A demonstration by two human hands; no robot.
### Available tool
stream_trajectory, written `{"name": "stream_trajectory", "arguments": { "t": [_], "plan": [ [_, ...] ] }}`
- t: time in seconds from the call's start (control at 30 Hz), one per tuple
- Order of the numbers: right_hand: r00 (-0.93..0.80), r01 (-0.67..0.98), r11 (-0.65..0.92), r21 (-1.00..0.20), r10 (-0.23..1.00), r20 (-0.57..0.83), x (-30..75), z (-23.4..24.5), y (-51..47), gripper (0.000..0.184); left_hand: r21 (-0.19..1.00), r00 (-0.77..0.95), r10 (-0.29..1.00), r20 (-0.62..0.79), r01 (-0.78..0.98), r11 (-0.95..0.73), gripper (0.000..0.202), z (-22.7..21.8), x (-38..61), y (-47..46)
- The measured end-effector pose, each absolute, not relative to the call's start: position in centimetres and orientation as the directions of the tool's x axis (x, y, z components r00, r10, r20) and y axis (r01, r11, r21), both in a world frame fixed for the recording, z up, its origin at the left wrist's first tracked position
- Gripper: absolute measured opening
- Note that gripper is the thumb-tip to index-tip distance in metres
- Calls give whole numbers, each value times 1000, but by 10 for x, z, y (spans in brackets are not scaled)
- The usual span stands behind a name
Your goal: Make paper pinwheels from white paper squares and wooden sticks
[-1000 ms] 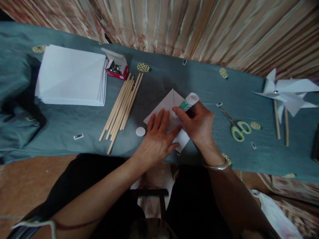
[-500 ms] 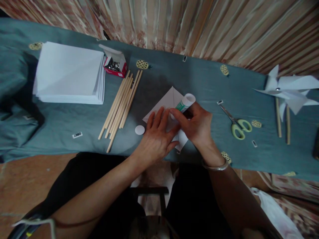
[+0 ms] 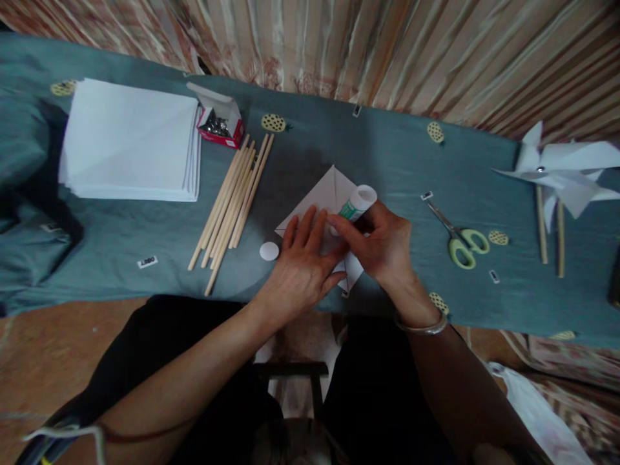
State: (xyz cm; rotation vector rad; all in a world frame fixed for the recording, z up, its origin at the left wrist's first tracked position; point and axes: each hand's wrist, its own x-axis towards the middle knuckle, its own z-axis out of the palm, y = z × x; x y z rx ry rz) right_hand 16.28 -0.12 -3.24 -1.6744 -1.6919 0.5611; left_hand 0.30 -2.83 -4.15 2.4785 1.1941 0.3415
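A white paper square (image 3: 310, 205) with pencil lines lies cornerwise on the cloth in front of me. My left hand (image 3: 306, 252) rests flat on it, fingers spread. In my right hand (image 3: 380, 242) is a white and green glue stick (image 3: 355, 205), tilted with its lower end down at the paper's middle. The fingers of both hands hide that lower end and part of the sheet. Just left of my left hand lies a white round cap or disc (image 3: 269, 251).
Wooden sticks (image 3: 237, 200), an open red box of metal pins (image 3: 217, 126) and a paper stack (image 3: 130, 142) lie to the left. Green-handled scissors (image 3: 462, 242) are on the right, with paper pinwheels (image 3: 557, 171) on sticks beyond. A teal cloth (image 3: 387, 148) covers the table.
The whole view has shifted slightly. Both hands, the glue stick and the paper keep nearly the same places relative to one another.
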Motion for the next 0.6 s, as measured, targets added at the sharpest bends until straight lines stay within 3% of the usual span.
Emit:
{"name": "stream_trajectory", "arguments": {
  "t": [0.6],
  "plan": [
    [43,678,100,-728,983,176,171,-37,-7,31,418,607,791,76,701,-578,51,-44,3,-29]
  ]
}}
